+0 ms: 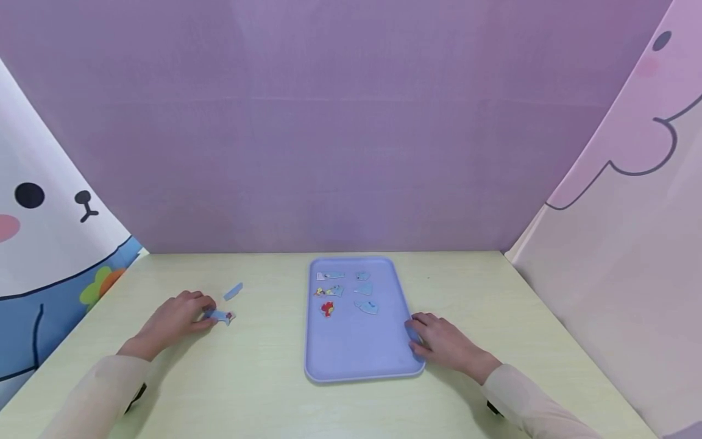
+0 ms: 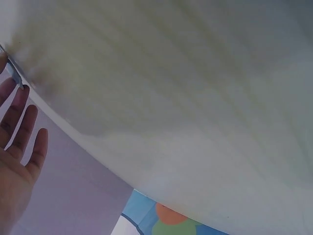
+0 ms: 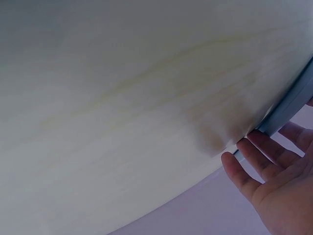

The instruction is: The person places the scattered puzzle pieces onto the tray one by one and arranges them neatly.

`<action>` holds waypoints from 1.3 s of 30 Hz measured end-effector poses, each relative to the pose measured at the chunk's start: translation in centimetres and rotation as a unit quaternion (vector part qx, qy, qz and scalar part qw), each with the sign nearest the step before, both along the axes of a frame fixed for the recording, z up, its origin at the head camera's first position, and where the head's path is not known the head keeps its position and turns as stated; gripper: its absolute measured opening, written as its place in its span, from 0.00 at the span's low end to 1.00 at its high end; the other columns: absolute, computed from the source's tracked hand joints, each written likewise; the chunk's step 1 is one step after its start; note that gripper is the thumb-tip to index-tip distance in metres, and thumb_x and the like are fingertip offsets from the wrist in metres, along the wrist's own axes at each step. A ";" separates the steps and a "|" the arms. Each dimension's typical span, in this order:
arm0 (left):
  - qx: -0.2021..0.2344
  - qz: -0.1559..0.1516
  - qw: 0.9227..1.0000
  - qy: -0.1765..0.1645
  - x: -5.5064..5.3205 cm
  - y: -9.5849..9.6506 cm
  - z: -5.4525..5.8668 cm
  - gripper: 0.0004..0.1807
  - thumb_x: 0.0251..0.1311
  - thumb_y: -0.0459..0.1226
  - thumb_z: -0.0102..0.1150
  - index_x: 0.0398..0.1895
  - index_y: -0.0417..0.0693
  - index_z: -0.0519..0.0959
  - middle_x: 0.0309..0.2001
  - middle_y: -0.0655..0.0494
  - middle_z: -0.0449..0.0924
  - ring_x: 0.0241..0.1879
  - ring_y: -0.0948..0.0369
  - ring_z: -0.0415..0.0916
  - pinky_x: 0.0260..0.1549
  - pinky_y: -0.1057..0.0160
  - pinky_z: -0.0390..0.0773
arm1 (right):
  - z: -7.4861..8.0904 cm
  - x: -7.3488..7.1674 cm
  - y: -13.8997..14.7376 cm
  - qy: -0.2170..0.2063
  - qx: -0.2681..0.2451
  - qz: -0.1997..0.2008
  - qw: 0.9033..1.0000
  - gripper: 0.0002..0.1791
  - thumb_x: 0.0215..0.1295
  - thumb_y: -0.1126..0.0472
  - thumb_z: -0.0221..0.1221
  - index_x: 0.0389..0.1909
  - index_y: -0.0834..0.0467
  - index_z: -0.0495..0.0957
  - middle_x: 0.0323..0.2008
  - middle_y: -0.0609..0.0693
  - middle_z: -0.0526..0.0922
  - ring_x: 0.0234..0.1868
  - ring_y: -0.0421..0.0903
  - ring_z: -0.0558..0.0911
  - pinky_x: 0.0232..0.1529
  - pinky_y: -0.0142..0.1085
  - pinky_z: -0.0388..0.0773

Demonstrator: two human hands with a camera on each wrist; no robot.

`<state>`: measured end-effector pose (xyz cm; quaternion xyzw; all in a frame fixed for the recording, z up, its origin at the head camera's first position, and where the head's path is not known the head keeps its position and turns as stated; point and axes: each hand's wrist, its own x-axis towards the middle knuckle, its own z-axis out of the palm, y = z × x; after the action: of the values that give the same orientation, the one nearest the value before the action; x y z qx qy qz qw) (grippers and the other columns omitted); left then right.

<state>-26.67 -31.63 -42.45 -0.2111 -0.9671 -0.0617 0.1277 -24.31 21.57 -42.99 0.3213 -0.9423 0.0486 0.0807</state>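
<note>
At the left of the head view, my left hand (image 1: 178, 320) pinches a flat blue puzzle piece (image 1: 220, 316) with a reddish end, close to the tabletop. A narrow blue piece (image 1: 233, 291) lies just beyond it. The left wrist view shows the held piece edge-on (image 2: 14, 74) by the fingertips of the hand (image 2: 17, 161). Over on the right, my right hand (image 1: 446, 344) holds the right rim of a lavender tray (image 1: 356, 360). From the right wrist, fingers of that hand (image 3: 274, 176) meet the tray's side (image 3: 288, 105); the thumb is mostly out of frame.
Several picture pieces lie in two columns in the tray's far half, among them a red one (image 1: 327, 309) and a light blue one (image 1: 366, 307). The pale table (image 1: 263, 390) meets a purple backdrop (image 1: 329, 152), with cartoon-printed panels at both sides.
</note>
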 end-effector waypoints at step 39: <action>0.011 -0.073 0.990 0.116 0.3 5.6 -0.5 0.13 0.39 0.46 0.71 0.27 0.54 0.79 0.26 0.65 0.76 0.27 0.66 0.68 0.24 0.65 0.69 | 0.1 0.2 -0.4 0.003 -0.006 -0.004 1.000 0.22 0.58 0.54 0.58 0.51 0.62 0.74 0.51 0.59 0.76 0.52 0.55 0.75 0.46 0.48 0.75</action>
<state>-26.39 -26.06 -42.94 -0.2855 -0.9271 -0.0561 0.2364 -24.06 21.21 -42.88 0.3176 -0.9429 0.0533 0.0852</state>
